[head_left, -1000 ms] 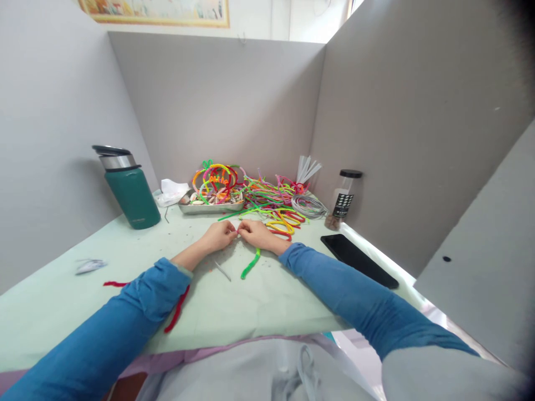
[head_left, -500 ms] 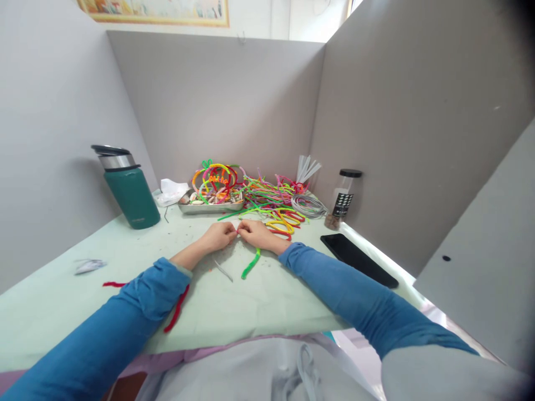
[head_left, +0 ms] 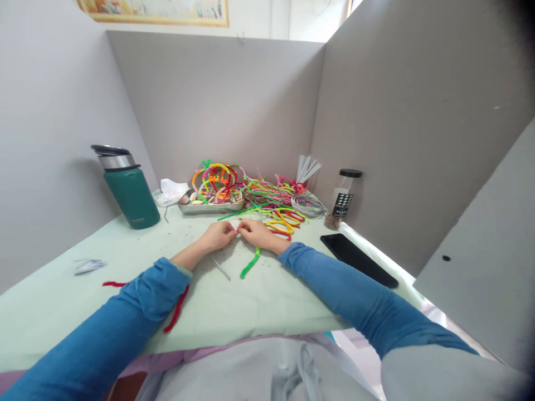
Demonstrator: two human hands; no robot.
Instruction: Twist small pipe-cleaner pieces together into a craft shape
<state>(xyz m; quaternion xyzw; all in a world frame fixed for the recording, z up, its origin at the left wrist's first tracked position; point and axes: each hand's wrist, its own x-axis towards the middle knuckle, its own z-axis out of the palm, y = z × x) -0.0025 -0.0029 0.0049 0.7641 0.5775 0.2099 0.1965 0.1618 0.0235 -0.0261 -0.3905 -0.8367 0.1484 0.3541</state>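
Note:
My left hand (head_left: 220, 234) and my right hand (head_left: 253, 231) meet fingertip to fingertip over the middle of the table, both closed in a pinch. A tiny pinkish-red bit of pipe cleaner shows between the fingertips; the fingers hide the rest. From under my right hand a green pipe cleaner (head_left: 249, 264) hangs toward me. Below my left hand a thin grey wire (head_left: 222, 269) slants down; whether it joins the held piece I cannot tell. A red pipe cleaner (head_left: 177, 312) lies partly beneath my left forearm.
Behind my hands stand a metal tray (head_left: 211, 208) with finished loops and a heap of coloured pipe cleaners (head_left: 270, 192). A wire coil (head_left: 308, 206), clear bottle (head_left: 340, 203) and black phone (head_left: 358, 260) are right. A green flask (head_left: 132, 197) and crumpled tissue (head_left: 172, 192) are left.
The lower ends of the green pipe cleaner and the grey wire have shifted slightly left. Both hands keep nearly the same place and pinch.

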